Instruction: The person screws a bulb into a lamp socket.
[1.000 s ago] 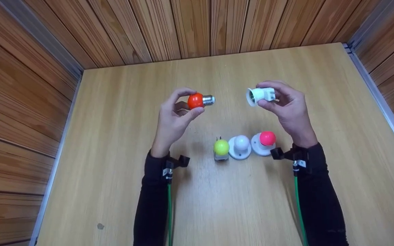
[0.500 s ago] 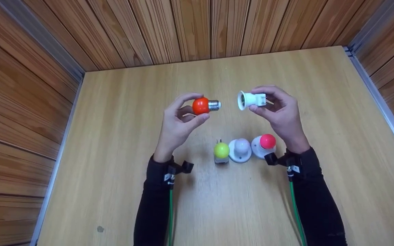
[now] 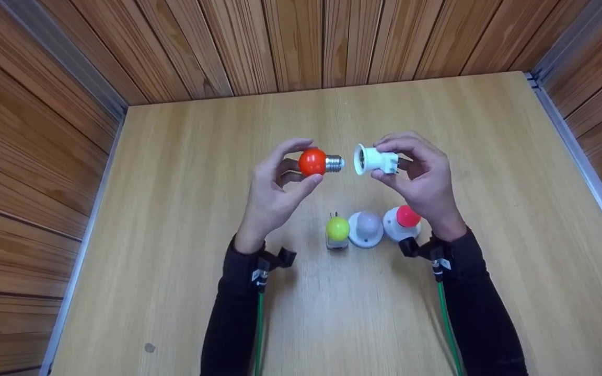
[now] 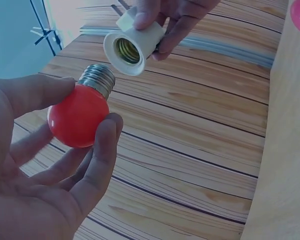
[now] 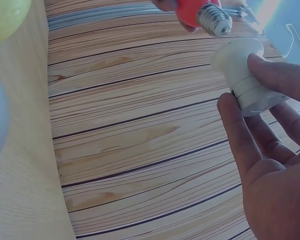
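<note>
Between thumb and fingers my left hand (image 3: 275, 193) pinches a red light bulb (image 3: 312, 162) by its globe, the metal screw base pointing right. My right hand (image 3: 426, 180) grips a white plug-in bulb socket (image 3: 382, 160) by its body, its flared mouth turned left toward the bulb. A small gap separates screw base and socket mouth, and both are held above the table. In the left wrist view the socket (image 4: 132, 47) shows its threaded metal inside and two plug pins. The bulb's screw base (image 5: 215, 20) also appears in the right wrist view.
On the wooden table (image 3: 175, 261), below the hands, stand a yellow-green bulb (image 3: 337, 228) on a plug socket, a white bulb (image 3: 368, 224) on a round base and a pink-red bulb (image 3: 407, 216) on another round base. Wood-panelled walls (image 3: 296, 47) enclose the table.
Both hands have come closer together: the red bulb has moved right, the socket left and slightly down. The gap between them has narrowed. The bulbs on the table have stayed put.
</note>
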Motion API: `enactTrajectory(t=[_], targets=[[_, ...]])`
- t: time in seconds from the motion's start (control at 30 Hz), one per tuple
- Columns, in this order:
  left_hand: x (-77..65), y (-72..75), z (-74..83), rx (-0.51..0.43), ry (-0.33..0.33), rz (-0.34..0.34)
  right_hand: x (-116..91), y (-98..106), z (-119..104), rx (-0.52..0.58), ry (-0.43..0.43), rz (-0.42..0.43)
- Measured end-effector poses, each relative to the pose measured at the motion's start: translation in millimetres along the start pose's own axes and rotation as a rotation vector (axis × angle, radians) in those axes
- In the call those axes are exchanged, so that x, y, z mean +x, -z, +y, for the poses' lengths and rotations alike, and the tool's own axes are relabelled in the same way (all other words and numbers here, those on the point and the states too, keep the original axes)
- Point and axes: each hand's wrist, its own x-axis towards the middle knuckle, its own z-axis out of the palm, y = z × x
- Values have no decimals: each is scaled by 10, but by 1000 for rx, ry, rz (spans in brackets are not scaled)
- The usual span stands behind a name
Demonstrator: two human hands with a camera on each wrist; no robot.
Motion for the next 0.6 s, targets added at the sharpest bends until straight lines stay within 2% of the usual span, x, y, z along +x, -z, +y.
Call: enactTrajectory(t=[0.13,0.3,0.6], targets=[[23,-19,30,37,-6,2,10,-27,-12,-26,25,0],[15,-42,52,40,-16,1,4,-53,-7,-49,37,-17],[-14,-84,6,43,-2,-4,-29,-126,54,-61,55,-56]])
